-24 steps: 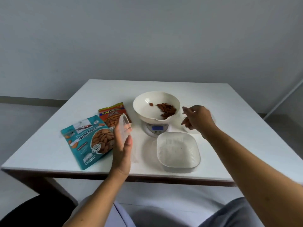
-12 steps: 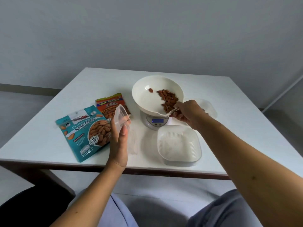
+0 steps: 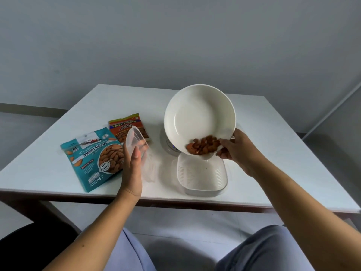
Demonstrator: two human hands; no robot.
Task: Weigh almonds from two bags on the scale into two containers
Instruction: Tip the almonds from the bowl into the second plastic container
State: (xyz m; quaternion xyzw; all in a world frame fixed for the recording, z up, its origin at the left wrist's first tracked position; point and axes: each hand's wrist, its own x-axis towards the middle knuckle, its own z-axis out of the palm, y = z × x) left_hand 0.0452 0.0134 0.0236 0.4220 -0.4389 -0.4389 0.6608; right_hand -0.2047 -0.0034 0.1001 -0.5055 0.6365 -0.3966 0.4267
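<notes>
My right hand grips the rim of the white bowl, lifted off the scale and tilted steeply toward me. Brown almonds have slid to its low edge, above the white ribbed container near the table's front. My left hand holds a clear plastic container tipped on its side, left of the scale. A teal almond bag and an orange almond bag lie flat at the left.
The white table ends just in front of the ribbed container. A clear lid lies between my left hand and the ribbed container. My knees are below the front edge; a grey wall stands behind.
My right hand took hold of the bowl's rim, lifted it off the scale and tilted it toward me; the almonds slid to the low edge. My left hand barely moved.
</notes>
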